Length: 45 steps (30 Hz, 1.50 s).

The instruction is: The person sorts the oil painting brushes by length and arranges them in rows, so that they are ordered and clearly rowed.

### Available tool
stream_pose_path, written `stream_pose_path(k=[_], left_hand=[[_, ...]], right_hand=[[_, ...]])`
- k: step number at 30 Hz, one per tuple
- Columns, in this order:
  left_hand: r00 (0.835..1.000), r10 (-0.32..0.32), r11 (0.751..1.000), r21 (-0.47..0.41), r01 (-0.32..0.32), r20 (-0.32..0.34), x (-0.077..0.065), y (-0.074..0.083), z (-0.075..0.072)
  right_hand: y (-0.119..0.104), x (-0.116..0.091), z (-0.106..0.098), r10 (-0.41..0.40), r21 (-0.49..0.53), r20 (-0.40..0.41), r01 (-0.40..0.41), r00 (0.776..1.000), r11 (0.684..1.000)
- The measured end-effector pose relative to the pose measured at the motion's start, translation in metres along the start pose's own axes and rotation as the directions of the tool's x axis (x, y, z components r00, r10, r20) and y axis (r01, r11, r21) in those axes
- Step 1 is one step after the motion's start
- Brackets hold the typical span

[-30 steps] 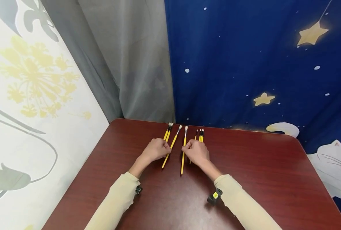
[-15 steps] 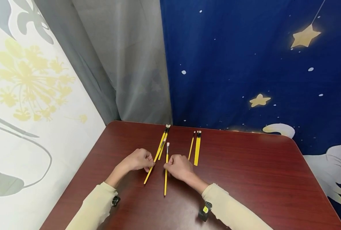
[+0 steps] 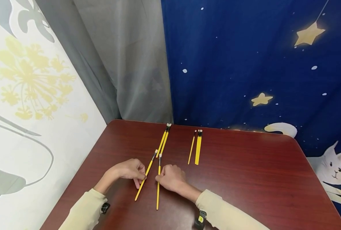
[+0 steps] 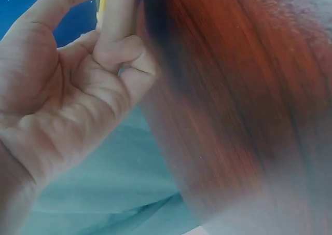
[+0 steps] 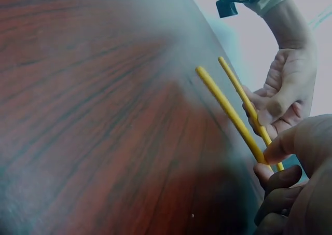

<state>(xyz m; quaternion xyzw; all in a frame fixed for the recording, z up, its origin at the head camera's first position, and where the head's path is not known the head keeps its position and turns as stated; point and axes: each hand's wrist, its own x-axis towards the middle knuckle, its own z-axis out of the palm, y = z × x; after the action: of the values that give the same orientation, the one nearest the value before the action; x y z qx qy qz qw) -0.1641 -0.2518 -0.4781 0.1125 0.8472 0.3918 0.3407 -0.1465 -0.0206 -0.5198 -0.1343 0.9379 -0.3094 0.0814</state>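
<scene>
My left hand (image 3: 131,170) pinches a yellow-handled paintbrush (image 3: 149,166) between thumb and fingertips, its pale bristles pointing away from me. Just to its right, my right hand (image 3: 171,178) pinches a second yellow paintbrush (image 3: 158,197) the same way. In the head view the two brushes slant slightly toward each other at the bristle ends and stand apart at the handles. From the right wrist, both handles show, the nearer handle (image 5: 231,115) between my right thumb and finger. In the left wrist view only a sliver of yellow handle (image 4: 101,4) shows behind my fingers.
Two yellow brushes (image 3: 163,139) lie close together near the table's far edge. Farther right are a tight group of brushes (image 3: 198,148) and a lone thin brush (image 3: 192,150). The brown table (image 3: 245,179) meets a grey curtain (image 3: 141,64) and a blue curtain (image 3: 216,64) behind.
Both hands have drawn their brushes toward me and to the left, away from the table's far edge. The right-hand group and the two far brushes stay on the table.
</scene>
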Motion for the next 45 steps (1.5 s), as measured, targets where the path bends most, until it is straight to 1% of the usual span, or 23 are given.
stream_pose_path(k=[4, 8, 14, 17, 21, 24, 28, 33, 39, 45], left_hand=[[0.999, -0.035, 0.999, -0.036, 0.037, 0.034, -0.009, -0.003, 0.002], [0.996, -0.062, 0.998, -0.018, 0.064, 0.062, -0.014, -0.003, 0.002], [0.993, -0.093, 0.994, 0.061, 0.089, 0.072, -0.013, 0.000, 0.005], [0.991, -0.116, 0.991, 0.080, 0.110, 0.072, -0.011, 0.003, 0.006], [0.987, -0.143, 0.987, 0.081, 0.137, 0.074, -0.010, 0.005, 0.007], [0.984, -0.165, 0.983, 0.096, 0.159, 0.063, -0.009, 0.006, 0.008], [0.984, -0.175, 0.976, 0.138, 0.169, 0.035, -0.008, 0.008, 0.011], [0.985, -0.172, 0.973, 0.152, 0.171, -0.004, -0.006, 0.010, 0.014], [0.988, -0.154, 0.970, 0.185, 0.158, -0.032, -0.004, 0.011, 0.018], [0.988, -0.145, 0.971, 0.188, 0.151, -0.043, -0.003, 0.011, 0.021]], right_hand=[[-0.001, -0.002, 0.002, 0.004, -0.016, 0.002, -0.004, 1.000, 1.000], [-0.002, -0.004, 0.002, 0.006, -0.024, 0.009, -0.005, 1.000, 1.000], [-0.006, -0.007, 0.004, 0.003, -0.044, 0.037, -0.001, 0.999, 0.999], [-0.007, -0.007, 0.006, -0.002, -0.056, 0.039, 0.004, 0.999, 0.998], [-0.009, -0.007, 0.007, -0.009, -0.066, 0.039, 0.011, 0.999, 0.998], [-0.009, -0.005, 0.008, -0.009, -0.080, 0.043, 0.013, 0.999, 0.997], [-0.009, -0.004, 0.011, -0.016, -0.119, 0.035, 0.020, 0.999, 0.993], [-0.008, -0.005, 0.015, -0.061, -0.171, 0.025, 0.065, 0.998, 0.983], [-0.008, -0.005, 0.018, -0.098, -0.162, -0.006, 0.095, 0.995, 0.982], [-0.010, -0.006, 0.019, -0.115, -0.149, -0.011, 0.112, 0.993, 0.982]])
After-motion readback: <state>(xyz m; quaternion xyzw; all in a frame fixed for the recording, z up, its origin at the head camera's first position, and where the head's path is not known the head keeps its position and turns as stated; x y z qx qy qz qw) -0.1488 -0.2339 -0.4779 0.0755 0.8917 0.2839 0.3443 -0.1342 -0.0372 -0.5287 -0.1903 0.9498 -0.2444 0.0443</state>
